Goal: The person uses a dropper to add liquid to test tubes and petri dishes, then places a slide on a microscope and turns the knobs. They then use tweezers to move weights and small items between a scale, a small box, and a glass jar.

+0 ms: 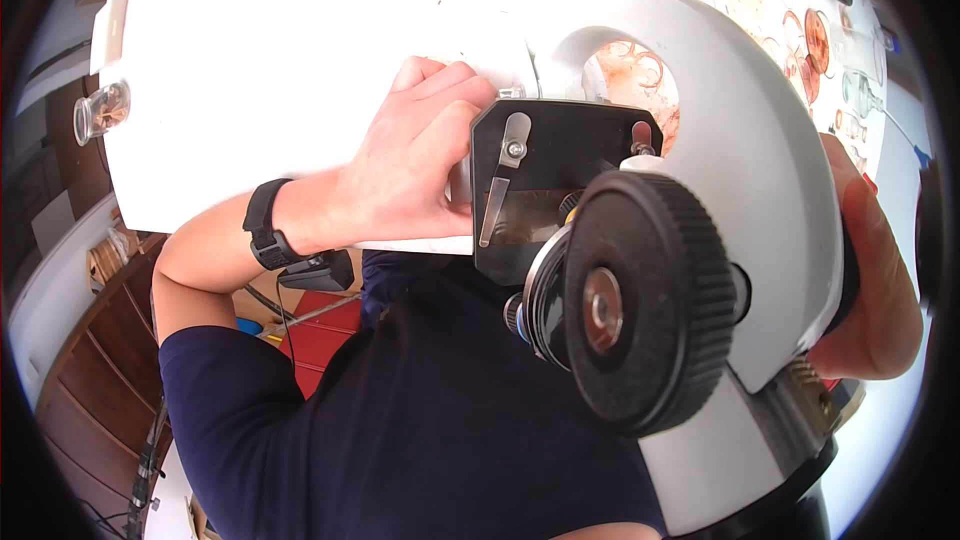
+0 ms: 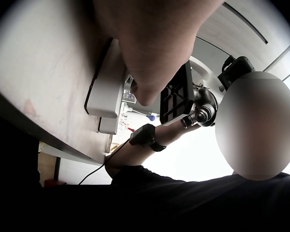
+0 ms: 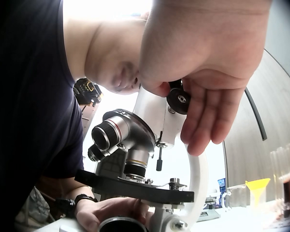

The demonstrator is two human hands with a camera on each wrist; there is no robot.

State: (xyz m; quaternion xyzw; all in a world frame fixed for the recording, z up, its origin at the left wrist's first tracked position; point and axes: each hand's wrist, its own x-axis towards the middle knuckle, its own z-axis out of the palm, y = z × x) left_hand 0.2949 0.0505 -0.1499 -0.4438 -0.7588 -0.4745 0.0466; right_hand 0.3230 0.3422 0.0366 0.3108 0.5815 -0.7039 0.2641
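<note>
A white microscope (image 1: pixel 780 140) with a black stage (image 1: pixel 585 130) stands in front of me. My left hand (image 1: pixel 415 155) is at the stage's left edge, its fingers bent in under it. In the right wrist view that hand shows beneath the stage, beside a round black-rimmed part (image 3: pixel 122 224); I cannot tell whether it grips that part. My right hand (image 3: pixel 208 63) holds a black focus knob (image 3: pixel 179 100) between thumb and index finger, the other fingers extended beside it. The opposite focus knob (image 1: pixel 650 310) is large and ridged. Silver objectives (image 3: pixel 106 135) hang over the stage.
The white table has reddish stains around the microscope arm. A small glass jar (image 1: pixel 103 112) lies at the left edge. Glassware (image 1: pixel 862 92) stands at the far right. The right wrist view shows a yellow funnel (image 3: pixel 257 188) behind the microscope.
</note>
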